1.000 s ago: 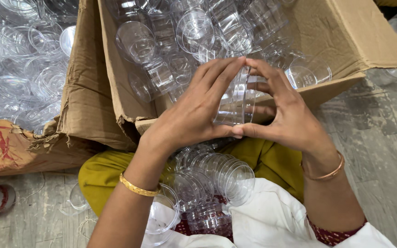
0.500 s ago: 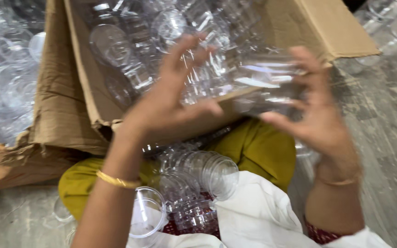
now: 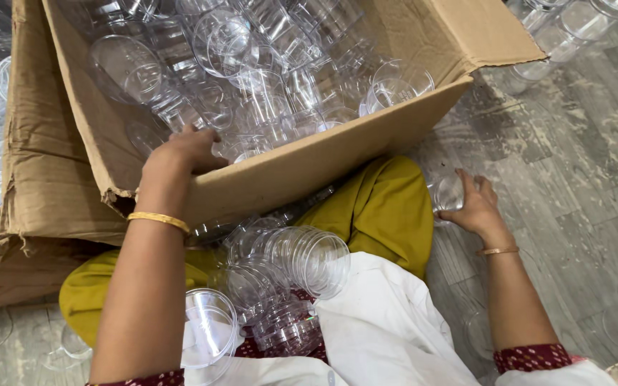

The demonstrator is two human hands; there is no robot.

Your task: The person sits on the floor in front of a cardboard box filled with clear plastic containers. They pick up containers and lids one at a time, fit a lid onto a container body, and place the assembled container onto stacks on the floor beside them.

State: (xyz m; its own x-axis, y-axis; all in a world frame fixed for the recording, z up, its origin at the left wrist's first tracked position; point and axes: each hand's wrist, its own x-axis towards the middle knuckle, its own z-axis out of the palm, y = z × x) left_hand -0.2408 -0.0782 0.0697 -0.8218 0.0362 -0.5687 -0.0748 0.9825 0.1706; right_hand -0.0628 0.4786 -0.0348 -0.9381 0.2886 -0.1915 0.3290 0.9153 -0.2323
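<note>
**Two hands apart, one in the box and one at the floor**

Two hands work on opposite sides of my lap. My left hand reaches over the near wall of the cardboard box, fingers curled down among the clear plastic cups heaped inside. Whether it has closed on a cup I cannot tell; the fingertips are hidden behind the box edge. My right hand rests low at the floor beside my knee, fingers half curled around a single clear cup and touching it, not lifting it clear.

Judgement on method: these cups are thin and slippery, so a light grip on the rim or wall, one cup at a time, would serve better than squeezing. Reaching in over the box wall risks dragging neighbours out, so the wrist should lift straight up.

More cups lie in my lap, some nested in short stacks, lying on their sides against the white cloth and yellow trousers.

Packaging: the box is plain brown corrugated board, its flaps folded outward, the left flap torn and creased at its lower edge. No label shows on its visible faces. Loose cups also lie outside it, at the far left and the upper right.
</note>
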